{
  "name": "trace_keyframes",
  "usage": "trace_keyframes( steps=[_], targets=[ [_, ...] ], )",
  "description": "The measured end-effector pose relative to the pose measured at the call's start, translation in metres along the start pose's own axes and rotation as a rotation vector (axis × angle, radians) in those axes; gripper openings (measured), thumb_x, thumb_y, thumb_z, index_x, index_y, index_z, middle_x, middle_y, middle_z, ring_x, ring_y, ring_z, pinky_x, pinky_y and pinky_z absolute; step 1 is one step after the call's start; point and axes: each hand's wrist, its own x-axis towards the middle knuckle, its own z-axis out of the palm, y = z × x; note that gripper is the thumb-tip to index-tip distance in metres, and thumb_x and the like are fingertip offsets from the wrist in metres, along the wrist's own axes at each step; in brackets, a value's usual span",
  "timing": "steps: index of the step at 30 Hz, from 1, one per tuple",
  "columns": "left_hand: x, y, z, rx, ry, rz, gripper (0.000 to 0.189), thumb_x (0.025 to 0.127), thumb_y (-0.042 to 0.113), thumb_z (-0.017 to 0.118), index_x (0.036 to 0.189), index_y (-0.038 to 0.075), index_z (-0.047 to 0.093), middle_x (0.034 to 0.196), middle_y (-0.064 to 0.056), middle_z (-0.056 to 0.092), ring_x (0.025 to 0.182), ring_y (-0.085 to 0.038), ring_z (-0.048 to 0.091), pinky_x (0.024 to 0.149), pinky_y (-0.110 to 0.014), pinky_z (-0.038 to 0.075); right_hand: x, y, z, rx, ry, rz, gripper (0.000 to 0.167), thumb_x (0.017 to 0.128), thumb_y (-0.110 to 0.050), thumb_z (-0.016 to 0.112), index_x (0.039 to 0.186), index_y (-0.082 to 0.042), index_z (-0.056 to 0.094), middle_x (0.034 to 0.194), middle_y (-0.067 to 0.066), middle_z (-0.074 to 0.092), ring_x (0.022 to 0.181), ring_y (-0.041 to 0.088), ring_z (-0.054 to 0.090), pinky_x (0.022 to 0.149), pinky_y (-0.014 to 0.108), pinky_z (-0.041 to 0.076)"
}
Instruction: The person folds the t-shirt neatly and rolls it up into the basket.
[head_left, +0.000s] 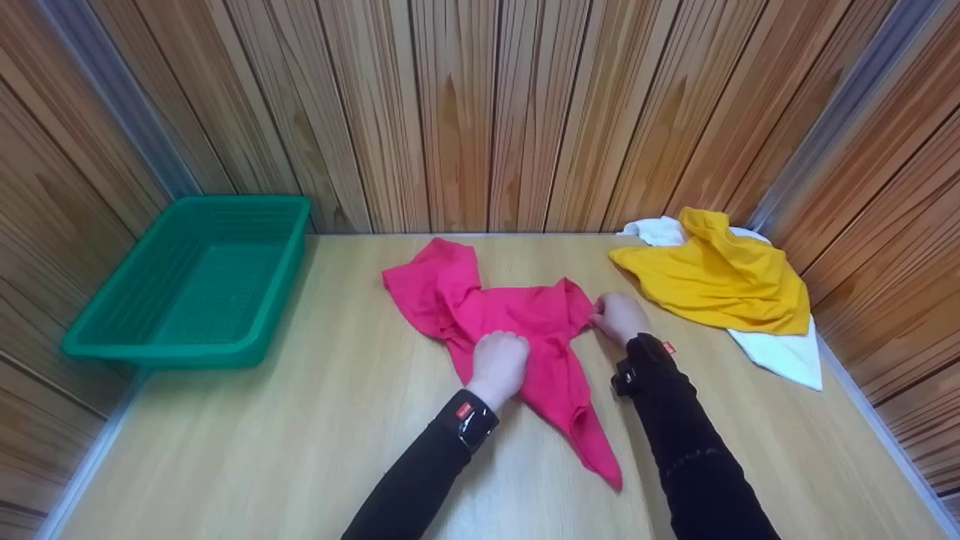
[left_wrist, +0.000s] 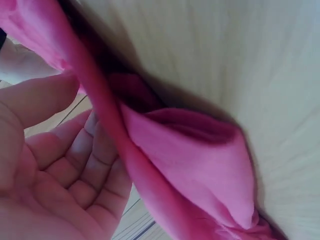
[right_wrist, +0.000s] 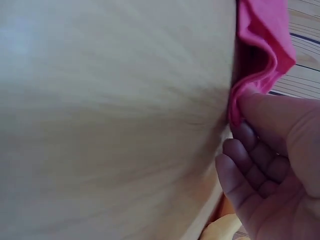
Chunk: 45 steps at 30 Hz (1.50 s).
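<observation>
My left hand (head_left: 499, 364) pinches a fold near the middle of the pink cloth (head_left: 553, 379), thumb on one side, curled fingers on the other. My right hand (head_left: 621, 315) grips the cloth's right edge between thumb and fingers. The pink cloth lies rumpled on the table (head_left: 337, 450) in front of me, one end tapering my way. The green basket (head_left: 259, 330) is well to its left; to the right, a yellow cloth (head_left: 720, 285) lies over white cloth (head_left: 787, 358).
</observation>
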Motion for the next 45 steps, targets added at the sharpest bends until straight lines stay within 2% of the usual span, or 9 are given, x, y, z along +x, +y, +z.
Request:
trace_keyframes(
  steps=[8,12,16,22,25,29,34,39,45],
  targets=[
    [0.002,-0.009,0.005,0.019,-0.029,-0.052,0.009,0.083,0.009,0.066,0.080,0.013,0.074,0.077,-0.004,0.068,0.077,-0.023,0.064,0.068,-0.035,0.049,0.000,-0.003,-0.001,0.031,-0.057,0.037,0.028,0.089,-0.011,0.065,0.106,0.009,0.057,0.095,0.024,0.063,0.095,0.043,0.060,0.089,0.053,0.045],
    [0.004,-0.015,0.004,-0.007,-0.035,-0.037,0.004,0.079,0.011,0.069,0.079,0.013,0.073,0.077,-0.005,0.068,0.079,-0.025,0.064,0.069,-0.036,0.049,0.001,-0.002,-0.006,0.026,-0.071,0.024,0.022,0.092,-0.009,0.061,0.105,0.008,0.062,0.097,0.023,0.065,0.097,0.042,0.060,0.092,0.052,0.044],
    [0.004,-0.026,-0.001,-0.068,0.002,-0.030,0.004,0.074,0.013,0.070,0.074,0.010,0.069,0.074,-0.006,0.066,0.077,-0.027,0.064,0.068,-0.038,0.050,0.005,-0.003,-0.018,0.080,-0.016,-0.013,0.016,0.094,-0.008,0.060,0.100,0.006,0.064,0.092,0.020,0.065,0.090,0.038,0.059,0.088,0.051,0.045],
    [0.007,-0.058,-0.023,-0.176,0.095,-0.099,0.014,0.074,0.009,0.070,0.066,0.007,0.059,0.067,-0.007,0.059,0.072,-0.031,0.063,0.064,-0.043,0.050,0.005,0.001,-0.048,0.156,0.084,0.030,0.020,0.098,-0.010,0.053,0.106,0.007,0.060,0.097,0.022,0.063,0.089,0.038,0.056,0.088,0.051,0.045],
    [0.008,-0.080,-0.037,-0.204,0.102,-0.161,0.014,0.077,0.009,0.070,0.070,0.006,0.059,0.068,-0.008,0.058,0.074,-0.031,0.062,0.064,-0.043,0.050,0.000,0.005,-0.062,0.190,0.145,0.079,0.021,0.099,-0.012,0.051,0.108,0.006,0.058,0.096,0.021,0.061,0.087,0.036,0.054,0.084,0.049,0.046],
    [0.006,-0.111,-0.055,-0.213,0.107,-0.241,0.013,0.079,0.010,0.072,0.076,0.005,0.061,0.074,-0.010,0.062,0.078,-0.033,0.062,0.069,-0.045,0.050,-0.005,0.007,-0.077,0.206,0.243,0.094,0.021,0.098,-0.013,0.050,0.105,0.006,0.057,0.093,0.022,0.059,0.085,0.037,0.053,0.081,0.047,0.044],
    [0.003,-0.142,-0.074,-0.223,0.102,-0.344,0.011,0.082,0.010,0.071,0.080,0.004,0.062,0.077,-0.011,0.063,0.079,-0.032,0.061,0.071,-0.045,0.049,-0.007,0.003,-0.091,0.249,0.289,0.097,0.021,0.097,-0.011,0.051,0.107,0.006,0.054,0.098,0.022,0.057,0.090,0.037,0.051,0.086,0.046,0.043],
    [0.001,-0.159,-0.084,-0.291,0.127,-0.409,0.009,0.085,0.010,0.069,0.084,0.003,0.062,0.080,-0.011,0.060,0.081,-0.030,0.059,0.070,-0.043,0.048,-0.012,-0.010,-0.106,0.329,0.341,0.115,0.023,0.099,-0.013,0.050,0.113,0.005,0.053,0.106,0.022,0.058,0.096,0.035,0.052,0.090,0.044,0.044],
    [-0.003,-0.173,-0.096,-0.345,0.277,-0.407,0.008,0.085,0.006,0.069,0.087,0.000,0.064,0.083,-0.014,0.060,0.086,-0.032,0.057,0.074,-0.045,0.048,-0.019,-0.032,-0.124,0.406,0.430,0.109,0.027,0.102,-0.019,0.049,0.119,0.002,0.053,0.110,0.018,0.059,0.097,0.028,0.051,0.089,0.034,0.045]
  ],
)
